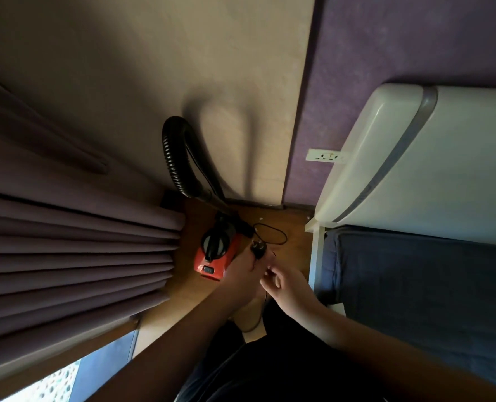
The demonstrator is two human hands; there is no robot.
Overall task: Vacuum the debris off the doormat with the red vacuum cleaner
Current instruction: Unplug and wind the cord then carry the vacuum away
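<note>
Vacuum cleaner (213, 256), red with a black handle, sits on the wooden floor (281, 224) between the curtain (75, 250) and the bed (432, 285), its hose (172, 158) arched against the wall. Left hand (245, 269) grips the plug (259, 248) while the right hand (284, 281) pinches the cord (270, 232), likely freeing slack to reach the wall socket (325, 156). No doormat is in view.

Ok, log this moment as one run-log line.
stage: plugging in | left hand: holds black plug | right hand: pinches cord, grip partly hidden | red vacuum cleaner: on floor | wall socket: empty | doormat: not visible
</note>
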